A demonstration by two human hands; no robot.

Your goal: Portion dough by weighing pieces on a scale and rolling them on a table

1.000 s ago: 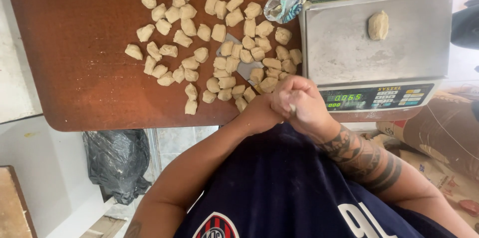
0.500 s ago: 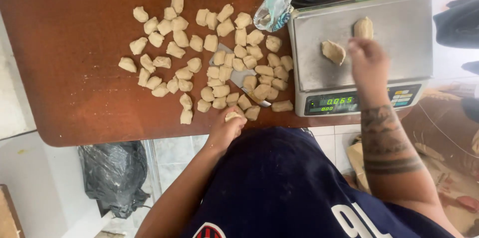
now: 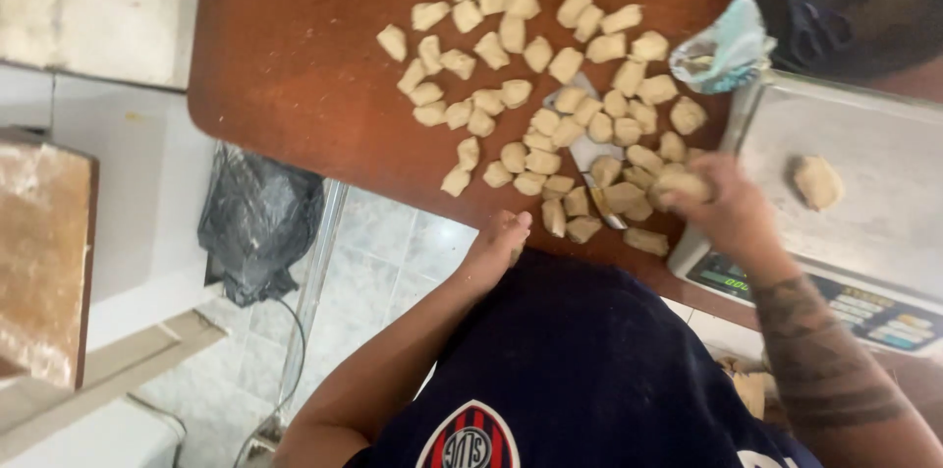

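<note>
Several small cut dough pieces (image 3: pixel 550 85) lie spread over the brown wooden table (image 3: pixel 295 55). My right hand (image 3: pixel 722 213) is at the right end of the pile, next to the scale, and grips one dough piece (image 3: pixel 683 181). A single dough piece (image 3: pixel 817 181) sits on the steel platform of the digital scale (image 3: pixel 864 144). My left hand (image 3: pixel 501 237) rests on the near table edge with nothing in it. A metal scraper blade (image 3: pixel 589 149) is partly buried under the dough.
A crumpled pale plastic bag (image 3: pixel 722 51) lies by the scale's far corner. A dark bowl (image 3: pixel 845 6) holding scissors stands at the back right. Below the table a black bag (image 3: pixel 260 222) hangs over a tiled floor; a floury board (image 3: pixel 39 262) is at left.
My right hand has come back from the scale platform to the pile, now holding a dough piece. One piece stays on the scale. My left hand stays at the table edge.
</note>
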